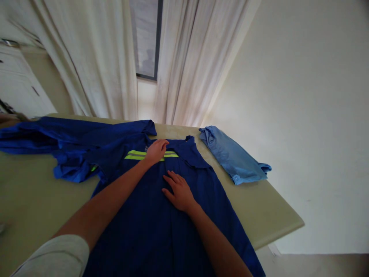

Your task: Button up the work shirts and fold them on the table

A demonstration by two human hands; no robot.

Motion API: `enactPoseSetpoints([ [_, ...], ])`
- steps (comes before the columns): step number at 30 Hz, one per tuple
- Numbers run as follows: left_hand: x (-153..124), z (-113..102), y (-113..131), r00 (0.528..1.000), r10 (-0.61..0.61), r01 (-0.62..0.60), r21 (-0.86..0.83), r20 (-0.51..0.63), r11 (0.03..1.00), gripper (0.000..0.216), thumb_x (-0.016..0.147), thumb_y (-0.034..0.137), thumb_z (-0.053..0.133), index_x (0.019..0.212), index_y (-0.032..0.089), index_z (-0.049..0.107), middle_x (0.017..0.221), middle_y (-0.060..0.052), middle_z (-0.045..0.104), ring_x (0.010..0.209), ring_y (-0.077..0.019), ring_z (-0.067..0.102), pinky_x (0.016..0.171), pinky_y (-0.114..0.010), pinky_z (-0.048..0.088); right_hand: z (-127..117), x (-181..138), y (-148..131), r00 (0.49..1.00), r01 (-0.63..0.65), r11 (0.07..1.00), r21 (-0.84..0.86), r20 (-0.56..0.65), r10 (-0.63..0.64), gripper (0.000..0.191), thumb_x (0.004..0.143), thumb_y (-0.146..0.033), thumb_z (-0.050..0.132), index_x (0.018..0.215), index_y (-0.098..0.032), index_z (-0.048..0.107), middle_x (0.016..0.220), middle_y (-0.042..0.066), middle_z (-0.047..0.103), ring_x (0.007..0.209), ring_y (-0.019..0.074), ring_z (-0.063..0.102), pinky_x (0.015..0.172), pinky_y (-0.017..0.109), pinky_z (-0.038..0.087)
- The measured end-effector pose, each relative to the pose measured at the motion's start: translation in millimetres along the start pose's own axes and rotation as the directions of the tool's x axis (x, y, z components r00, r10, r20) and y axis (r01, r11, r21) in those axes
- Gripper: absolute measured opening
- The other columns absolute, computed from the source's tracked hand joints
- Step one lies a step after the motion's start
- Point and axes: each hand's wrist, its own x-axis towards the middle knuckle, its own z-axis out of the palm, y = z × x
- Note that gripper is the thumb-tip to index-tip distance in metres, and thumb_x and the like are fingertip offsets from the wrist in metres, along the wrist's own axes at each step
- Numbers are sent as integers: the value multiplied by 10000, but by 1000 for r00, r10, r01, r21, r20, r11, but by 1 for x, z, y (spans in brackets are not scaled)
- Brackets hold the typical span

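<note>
A dark blue work jacket (147, 215) with a yellow-green and grey reflective stripe lies spread over the table, front up, its collar at the far end. My left hand (155, 151) is at the chest by the collar, fingers bent and together on the front edge of the cloth; the fingertips are partly hidden. Nearer to me, my right hand (179, 190) rests palm down on the jacket's front, with its fingers apart. One sleeve stretches to the right under the collar, and bunched blue cloth (75, 165) lies at the left.
A folded light blue garment (235, 156) lies at the table's right edge. More blue clothing (72, 130) is heaped along the back left. The pale green table (268, 211) ends in a corner at right. Curtains (98, 57) and a wall (311, 115) stand behind; a white cabinet (20, 82) is far left.
</note>
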Motion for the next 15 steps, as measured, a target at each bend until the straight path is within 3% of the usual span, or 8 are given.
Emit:
enactPoseSetpoints([
  [2,-25,-36,-21,972,-200,211,74,-125,975,333,917,194,483,1210,193,641,1268,-114,652,1208,-271,586,1103,-433,441,1,1,3,1000,1,1000,21,-10,-1,531,993,-452,567,1487,-263,518,1598,90,428,1484,259,384,1225,471,301],
  [3,-40,-55,-33,917,-334,361,102,-216,927,361,902,212,514,1247,192,617,1319,-138,618,1244,-311,558,1095,-489,437,1,2,4,1000,-2,1000,30,-12,3,523,991,-449,572,1476,-259,531,1594,93,434,1483,261,386,1224,475,301],
  [5,-72,-92,-57,709,-580,662,98,-401,743,464,885,280,562,1340,192,539,1421,-195,523,1341,-410,456,1053,-616,419,0,4,6,1000,-8,999,49,-7,9,513,981,-446,588,1455,-252,556,1585,96,447,1476,269,398,1218,483,307],
  [6,-88,-109,-67,618,-648,749,83,-445,657,524,880,311,573,1377,169,492,1438,-226,497,1370,-434,419,1051,-646,398,-1,6,7,1000,-11,998,61,-3,11,511,974,-446,600,1445,-253,566,1580,96,454,1471,273,406,1213,485,312],
  [8,-114,-136,-82,532,-726,829,96,-435,550,644,864,404,600,1409,105,432,1434,-276,485,1404,-450,382,1074,-636,370,-1,7,10,1000,-15,996,84,-5,15,506,959,-451,624,1427,-263,584,1566,92,474,1458,280,425,1197,489,332],
  [10,-132,-154,-91,523,-767,849,154,-371,505,718,837,508,612,1386,75,448,1406,-294,515,1398,-448,408,1091,-593,368,0,8,13,1000,-11,994,106,-19,13,494,952,-455,634,1409,-271,600,1550,90,496,1441,282,447,1181,493,350],
  [15,-150,-174,-99,583,-795,800,289,-168,526,621,829,604,553,1184,96,606,1164,-238,693,1157,-424,636,953,-513,500,2,6,17,999,30,990,135,-44,-24,472,963,-434,625,1389,-232,617,1530,103,519,1427,266,467,1190,464,345],
])
